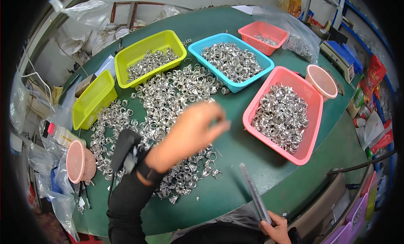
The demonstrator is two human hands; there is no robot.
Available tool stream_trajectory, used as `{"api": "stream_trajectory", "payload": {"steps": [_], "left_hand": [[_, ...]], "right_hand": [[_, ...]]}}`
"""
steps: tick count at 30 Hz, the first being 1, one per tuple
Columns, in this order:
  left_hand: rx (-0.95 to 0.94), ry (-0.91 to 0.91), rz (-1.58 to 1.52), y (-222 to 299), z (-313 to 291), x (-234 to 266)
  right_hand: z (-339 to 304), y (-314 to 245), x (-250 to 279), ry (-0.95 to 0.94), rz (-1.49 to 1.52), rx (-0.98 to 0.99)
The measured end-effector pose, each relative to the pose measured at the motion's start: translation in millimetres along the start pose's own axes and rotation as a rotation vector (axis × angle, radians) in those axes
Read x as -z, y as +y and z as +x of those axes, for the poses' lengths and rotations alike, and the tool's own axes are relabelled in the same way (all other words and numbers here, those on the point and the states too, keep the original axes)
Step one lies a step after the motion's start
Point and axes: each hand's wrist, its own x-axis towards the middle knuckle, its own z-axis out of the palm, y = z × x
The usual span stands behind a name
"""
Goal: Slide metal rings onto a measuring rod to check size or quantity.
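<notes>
My left hand (189,128) is over a wide pile of silver metal rings (172,94) in the middle of the table. Its fingers are curled and smeared by motion, so whether anything is in them cannot be told. A black sleeve and a dark strapped device are on that wrist. Near the table's front edge, my right hand (275,228) is closed on the lower end of a long narrow grey bar (254,193), which tilts up and to the left. Several loose rings (210,164) lie at the pile's right edge.
Rings fill a pink basket (313,117) at right and a blue basket (235,86) at the back. More are in a yellow-green basket (174,37); another yellow-green basket (94,101) leans at left. Small round baskets (78,162) flank the table. A scale (343,61) stands back right.
</notes>
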Motion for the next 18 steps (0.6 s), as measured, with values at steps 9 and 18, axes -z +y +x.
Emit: {"api": "stream_trajectory", "payload": {"steps": [9, 18], "left_hand": [[-0.029, -0.305, 0.068, 5.8, -88.3, -36.2], [0.782, -0.131, -1.303, 19.1, -104.8, -4.1]], "right_hand": [[6.0, 2.2, 5.7, 0.021, 0.096, -0.077], [14.0, -31.6, 4.1, -0.130, -0.360, 0.299]]}}
